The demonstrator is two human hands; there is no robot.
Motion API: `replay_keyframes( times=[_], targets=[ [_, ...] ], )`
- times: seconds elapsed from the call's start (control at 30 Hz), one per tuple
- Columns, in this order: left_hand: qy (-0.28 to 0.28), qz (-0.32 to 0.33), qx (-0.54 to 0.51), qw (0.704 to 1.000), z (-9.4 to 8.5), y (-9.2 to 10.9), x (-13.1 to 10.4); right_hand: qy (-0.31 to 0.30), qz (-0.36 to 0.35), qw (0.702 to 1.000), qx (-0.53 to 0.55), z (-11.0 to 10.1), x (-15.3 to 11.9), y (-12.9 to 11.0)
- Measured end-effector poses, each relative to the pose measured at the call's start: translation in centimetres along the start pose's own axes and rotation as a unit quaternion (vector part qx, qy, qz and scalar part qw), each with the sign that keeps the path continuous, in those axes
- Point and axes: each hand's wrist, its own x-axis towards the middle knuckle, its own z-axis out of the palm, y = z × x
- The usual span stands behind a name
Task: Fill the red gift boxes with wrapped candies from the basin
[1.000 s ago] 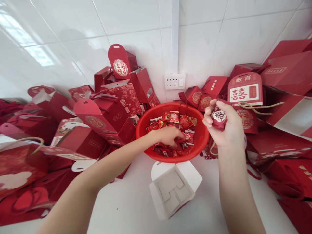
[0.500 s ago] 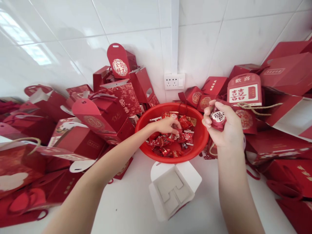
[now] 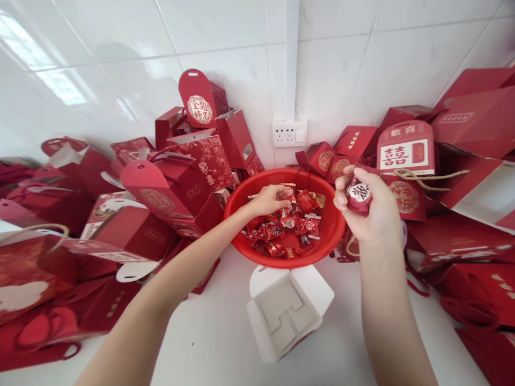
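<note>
Over the back left of a red plastic basket (image 3: 231, 236), my left hand (image 3: 270, 200) is closed, its fingertips curled on a red wrapped candy (image 3: 290, 194). Several more wrapped candies (image 3: 287, 222) lie loose beneath and around it. To the right of the basket rim, my right hand (image 3: 370, 209) is raised, palm turned inward, its fingers wrapped round a dark red candy (image 3: 358, 194) with a round white label. Whether more candies are tucked into that palm is hidden. In front of the basket an open carton (image 3: 287, 316) shows its white inside, flaps spread, with only its folded bottom visible.
Red gift boxes (image 3: 164, 187) are piled on the left, some with cord handles. More red boxes (image 3: 475, 123) crowd the right side, one with a twine handle. Behind the basket, a socket (image 3: 289, 133) is mounted on the white tiled wall (image 3: 330, 69). Everything stands on a white tabletop (image 3: 209, 338).
My left hand has shifted back and slightly left within the basket, uncovering candies near its middle. My right hand stays almost still with its candy. The carton has not moved.
</note>
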Motion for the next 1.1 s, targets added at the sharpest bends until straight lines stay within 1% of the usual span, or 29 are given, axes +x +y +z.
replay_keyframes(
  times=[0.1, 0.27, 0.43, 0.53, 0.57, 0.6, 0.63, 0.67, 0.7, 0.73, 0.77, 0.8, 0.83, 0.9, 0.97, 1.1],
  targets=[
    [0.01, -0.023, 0.063, 0.998, -0.1, -0.2, -0.2, -0.003, 0.0, 1.0, -0.001, 0.0, 0.0, 0.1],
    [0.022, -0.044, 0.1, 0.994, -0.6, -0.7, -0.4, -0.004, 0.005, 1.0, 0.001, 0.1, 0.0, 0.1],
    [0.042, -0.04, 0.111, 0.992, -1.1, -0.8, -0.9, -0.004, 0.006, 1.0, -0.005, 0.2, -0.1, 0.1],
    [0.071, -0.019, 0.163, 0.984, -1.4, -0.5, -1.6, -0.007, 0.004, 1.0, -0.01, 0.2, -0.2, 0.1],
    [0.073, -0.01, 0.183, 0.98, -1.6, -0.3, -2.0, -0.007, 0.003, 1.0, -0.011, 0.2, -0.3, 0.1],
    [0.052, -0.001, 0.197, 0.979, -1.9, 0.0, -2.5, -0.008, 0.003, 1.0, -0.013, 0.2, -0.3, 0.1],
    [0.005, 0.004, 0.204, 0.979, -2.1, 0.3, -3.0, -0.008, 0.002, 1.0, -0.015, 0.2, -0.3, 0.1],
    [-0.07, 0.006, 0.202, 0.977, -2.4, 0.6, -3.6, -0.01, 0.003, 1.0, -0.017, 0.2, -0.4, 0.1],
    [-0.162, 0.004, 0.196, 0.967, -2.5, 0.8, -4.1, -0.012, 0.003, 1.0, -0.019, 0.3, -0.4, 0.1],
    [-0.251, -0.002, 0.192, 0.949, -2.6, 1.0, -4.6, -0.015, 0.005, 1.0, -0.021, 0.3, -0.4, 0.1],
    [-0.317, -0.01, 0.192, 0.929, -2.5, 1.1, -5.0, -0.018, 0.006, 1.0, -0.024, 0.3, -0.4, 0.1],
    [-0.354, -0.018, 0.197, 0.914, -2.3, 1.1, -5.3, -0.021, 0.007, 0.999, -0.027, 0.4, -0.4, 0.2],
    [-0.362, -0.023, 0.205, 0.909, -2.0, 1.0, -5.5, -0.024, 0.007, 0.999, -0.031, 0.4, -0.4, 0.2],
    [-0.341, -0.018, 0.216, 0.915, -1.2, 0.7, -5.8, -0.028, 0.005, 0.999, -0.037, 0.5, -0.5, 0.3],
    [-0.321, 0.004, 0.222, 0.921, -0.3, 0.4, -5.8, -0.028, 0.002, 0.999, -0.04, 0.6, -0.6, 0.4],
    [-0.307, 0.054, 0.261, 0.914, 0.9, 0.2, -5.7, -0.025, 0.0, 0.999, -0.043, 0.6, -0.7, 0.4]
  ],
)
